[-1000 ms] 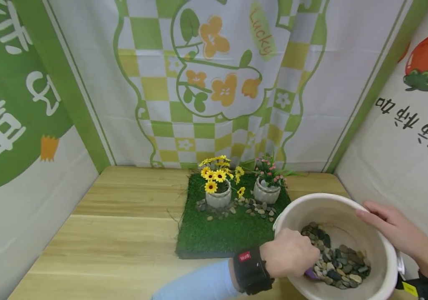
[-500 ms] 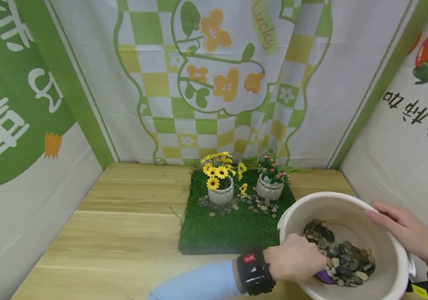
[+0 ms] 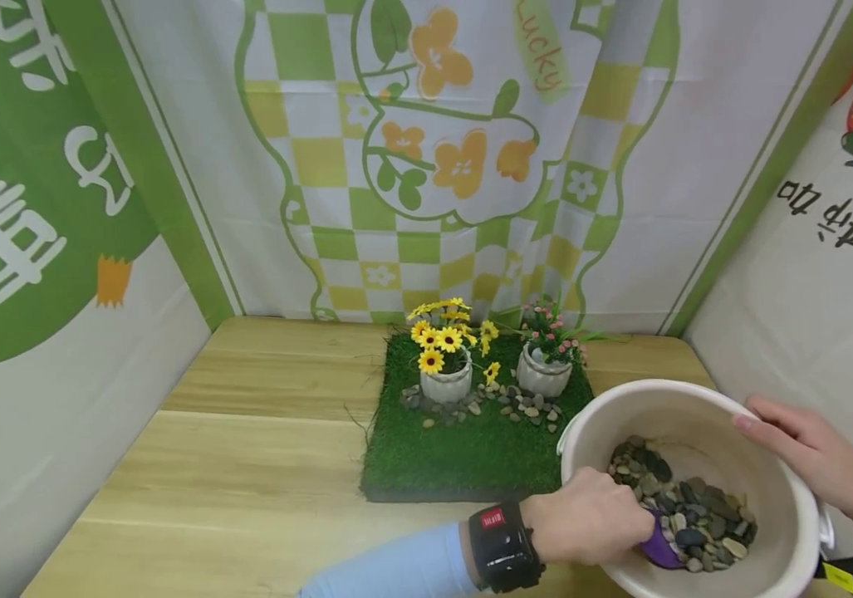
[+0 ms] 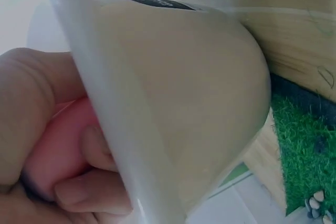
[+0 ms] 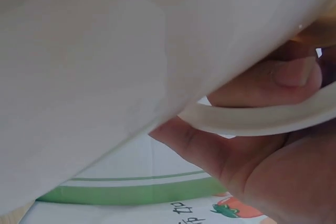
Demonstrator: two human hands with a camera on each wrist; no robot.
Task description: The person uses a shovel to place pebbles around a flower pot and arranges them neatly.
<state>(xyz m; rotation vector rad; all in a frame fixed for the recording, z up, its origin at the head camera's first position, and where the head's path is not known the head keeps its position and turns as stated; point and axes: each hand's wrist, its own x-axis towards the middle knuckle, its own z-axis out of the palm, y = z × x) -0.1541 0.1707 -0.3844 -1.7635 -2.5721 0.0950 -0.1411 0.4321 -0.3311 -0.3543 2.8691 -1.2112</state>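
A white bucket (image 3: 592,430) stands tilted at the right front, its mouth facing me. Inside lies a layer of grey and tan pebbles (image 3: 706,519). My left hand (image 3: 592,513) reaches in over the near rim and grips a small scoop (image 3: 660,546) with a purple blade sunk among the pebbles. Its pink handle (image 4: 65,148) shows between my curled fingers in the left wrist view. On the far right, my right hand (image 3: 818,453) holds the bucket's edge, thumb on top. The right wrist view has a white curved strip (image 5: 252,119) between thumb and fingers.
An artificial turf mat (image 3: 463,457) lies on the wooden table (image 3: 262,465). Upon it stand a pot of yellow flowers (image 3: 447,382) and a pot of pink flowers (image 3: 544,375), with pebbles around their bases. Printed cloth (image 3: 351,166) hangs behind.
More of the purple scoop blade shows now, as my left hand has shifted slightly within the bucket. The head view has drifted a little. My right hand stays on the bucket.
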